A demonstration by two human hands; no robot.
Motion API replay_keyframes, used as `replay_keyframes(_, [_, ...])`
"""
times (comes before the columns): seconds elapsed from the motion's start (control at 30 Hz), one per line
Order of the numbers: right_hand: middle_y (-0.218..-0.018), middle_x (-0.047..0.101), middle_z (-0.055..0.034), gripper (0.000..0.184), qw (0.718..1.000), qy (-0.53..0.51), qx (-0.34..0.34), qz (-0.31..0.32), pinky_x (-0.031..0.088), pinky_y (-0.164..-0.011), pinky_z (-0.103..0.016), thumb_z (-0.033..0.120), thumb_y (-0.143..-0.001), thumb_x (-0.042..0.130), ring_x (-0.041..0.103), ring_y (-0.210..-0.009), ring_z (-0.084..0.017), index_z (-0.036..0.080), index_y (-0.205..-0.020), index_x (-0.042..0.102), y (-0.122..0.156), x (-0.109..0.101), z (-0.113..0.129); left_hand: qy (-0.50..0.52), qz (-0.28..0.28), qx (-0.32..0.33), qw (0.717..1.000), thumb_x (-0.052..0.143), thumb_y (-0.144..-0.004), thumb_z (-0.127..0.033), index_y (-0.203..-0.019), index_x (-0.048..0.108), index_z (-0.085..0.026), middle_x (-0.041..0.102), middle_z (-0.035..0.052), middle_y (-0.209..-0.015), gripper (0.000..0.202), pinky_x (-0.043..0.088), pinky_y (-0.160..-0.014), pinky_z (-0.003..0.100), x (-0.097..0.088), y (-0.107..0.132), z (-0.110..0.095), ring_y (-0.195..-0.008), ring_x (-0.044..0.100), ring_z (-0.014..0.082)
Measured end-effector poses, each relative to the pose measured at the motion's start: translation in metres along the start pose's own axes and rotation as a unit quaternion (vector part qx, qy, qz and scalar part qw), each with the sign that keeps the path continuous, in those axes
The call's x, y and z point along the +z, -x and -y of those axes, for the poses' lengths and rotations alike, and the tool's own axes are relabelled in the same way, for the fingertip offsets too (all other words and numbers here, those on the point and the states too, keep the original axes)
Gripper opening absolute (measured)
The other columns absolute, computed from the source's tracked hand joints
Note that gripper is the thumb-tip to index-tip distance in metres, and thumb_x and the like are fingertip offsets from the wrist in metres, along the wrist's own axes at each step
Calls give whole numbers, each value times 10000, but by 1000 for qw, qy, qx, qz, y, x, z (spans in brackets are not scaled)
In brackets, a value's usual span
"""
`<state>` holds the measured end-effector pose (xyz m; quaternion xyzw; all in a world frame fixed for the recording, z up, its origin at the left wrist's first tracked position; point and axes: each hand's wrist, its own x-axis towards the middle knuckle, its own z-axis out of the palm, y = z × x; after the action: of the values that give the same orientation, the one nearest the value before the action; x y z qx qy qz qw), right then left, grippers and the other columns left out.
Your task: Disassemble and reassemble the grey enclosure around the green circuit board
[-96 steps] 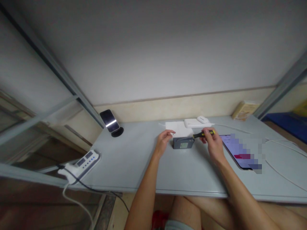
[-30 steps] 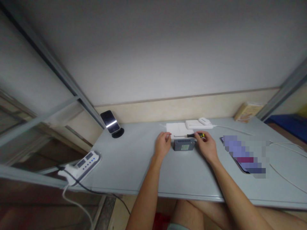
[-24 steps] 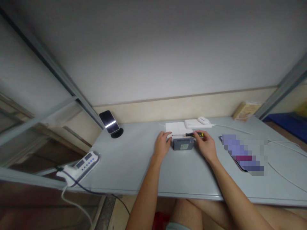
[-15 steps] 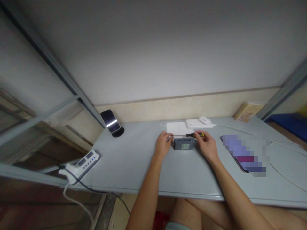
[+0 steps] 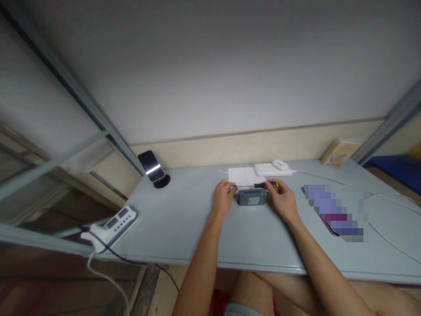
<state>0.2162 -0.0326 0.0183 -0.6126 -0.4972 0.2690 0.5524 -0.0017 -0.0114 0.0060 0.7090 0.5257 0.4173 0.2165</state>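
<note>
My right hand (image 5: 282,199) is closed around the black and yellow handle of a screwdriver (image 5: 259,185), which lies level with its thin shaft pointing left. At the shaft's tip, my left hand (image 5: 224,196) has thumb and fingers pinched together. Something small and greyish shows at those fingertips, too small to name. Between my hands a dark grey box (image 5: 252,198) with a row of vent slots and a pale label stands on the desk, just nearer to me than the screwdriver. Behind the shaft lies a white sheet of paper (image 5: 241,174).
On the grey desk (image 5: 177,224) are a phone on a stand (image 5: 151,166), a white power strip (image 5: 115,226) at the left edge, white charging devices (image 5: 271,169) with a cable, a blurred-out phone-like slab (image 5: 332,213), and a yellowish box (image 5: 340,152) against the wall.
The screwdriver has shifted very slightly left with my right hand. The small greyish piece at my left fingertips shows less than before. The grey box stays where it was.
</note>
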Motion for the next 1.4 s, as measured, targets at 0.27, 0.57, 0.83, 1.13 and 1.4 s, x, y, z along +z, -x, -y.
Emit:
replay_keyframes(0.27, [-613,587,-2,492,1000,-3,14,7,383,-531,-275,574,-748,676,458,-529,-140,153,-997,729,0,0,2,-44,-3,-14,999,679,-909,-168,-927,724,-208,628,29,-959,62,467,-877,280,0,0,-3,-929,610,175])
replay_keyframes(0.57, [-592,566,14,497,1000,-20,17,4,361,-527,-273,584,-751,690,452,-524,-138,159,-1005,725,1,0,0,-61,13,6,998,668,-916,-179,-922,710,-213,613,29,-925,55,465,-845,279,0,2,-1,-914,601,183])
replay_keyframes(0.83, [-562,522,30,529,999,-34,19,0,311,-490,-262,619,-743,688,393,-501,-123,154,-994,728,-1,-2,-2,27,-39,-3,999,627,-942,-225,-1020,732,-183,636,39,-896,137,472,-793,273,1,-6,4,-817,592,157])
replay_keyframes(1.13, [-595,535,17,489,997,-41,23,-67,306,-507,-260,595,-772,662,367,-528,-119,147,-958,721,-3,-5,-6,159,61,72,983,637,-912,-294,-1023,702,-182,685,56,-1005,170,469,-760,253,-17,4,-30,-878,606,157])
replay_keyframes(1.4, [-581,536,26,568,990,-85,61,-89,289,-473,-257,648,-745,673,363,-498,-116,145,-1006,703,-4,-5,-9,161,38,60,984,683,-880,-299,-913,695,-187,718,43,-932,118,500,-824,274,-5,19,-30,-848,641,165])
